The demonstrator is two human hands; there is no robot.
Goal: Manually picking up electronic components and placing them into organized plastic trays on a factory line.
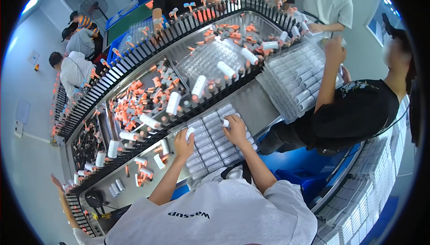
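Note:
A clear plastic tray (191,183) filled with rows of white tubes (212,134) lies right in front of me on the metal table. Over its left side, my left hand (182,145) is closed around a short white tube (190,131). My right hand (236,132) bends over the tray's upper right part, its fingers pinching another white tube (225,123). The far ends of both tubes show; my fingers hide the rest. Beyond the tray runs a black slatted conveyor (188,113) carrying white tubes (174,103) on orange-tipped holders.
Metal bins of orange and grey parts (142,95) sit inside the conveyor loop. Loose tubes and orange pieces (144,172) lie to my left. A co-worker in black (358,115) stands at right beside stacked clear trays (293,81). More people work across the line.

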